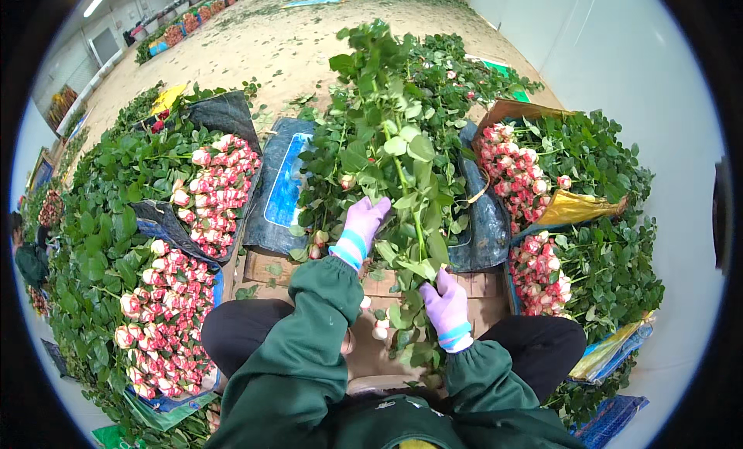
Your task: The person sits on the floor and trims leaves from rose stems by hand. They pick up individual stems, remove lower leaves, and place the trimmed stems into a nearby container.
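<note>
My right hand [447, 305], in a lilac knit glove, grips a leafy rose stem [400, 170] that stretches up and away from me. Below that hand hang more leaves, and pale rose heads [380, 328] show between my knees. My left hand [364, 221], gloved alike, is at the left side of the same foliage, over a heap of cut roses [331, 158]. Leaves and the back of the glove hide whether its fingers hold a stem. The heap lies on a dark plastic sheet [278, 188] with a blue printed panel.
Bundles of pink-and-white roses in wraps stand at left [168, 321] and right [516, 164]. Under the work is a brown board surface [377, 286]. Loose leaves litter the floor [273, 48]. A white wall [627, 100] rises at right. Another person [29, 257] is at far left.
</note>
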The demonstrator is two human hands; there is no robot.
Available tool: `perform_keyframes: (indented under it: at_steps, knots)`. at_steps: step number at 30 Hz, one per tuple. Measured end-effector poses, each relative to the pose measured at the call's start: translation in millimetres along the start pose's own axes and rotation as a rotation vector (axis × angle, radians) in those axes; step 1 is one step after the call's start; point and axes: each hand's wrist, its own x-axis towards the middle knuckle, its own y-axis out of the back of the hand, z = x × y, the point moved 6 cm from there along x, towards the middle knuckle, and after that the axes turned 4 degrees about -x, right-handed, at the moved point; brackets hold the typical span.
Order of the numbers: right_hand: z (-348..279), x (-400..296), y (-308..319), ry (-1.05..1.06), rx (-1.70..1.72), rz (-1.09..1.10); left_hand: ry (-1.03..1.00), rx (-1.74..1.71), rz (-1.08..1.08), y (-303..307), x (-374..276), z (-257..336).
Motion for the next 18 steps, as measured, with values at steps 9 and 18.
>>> perform_keyframes:
  at_steps: [9,18]
  knots:
    - [-11.7,52.5,-1.0,-0.089,0.591,0.071,0.027,0.205,0.026,-7.0,-87.4,-31.1]
    - [9.9,97.0,49.9,0.068,0.343,0.323,-0.07,0.193,-0.05,32.8,-61.9,-24.8]
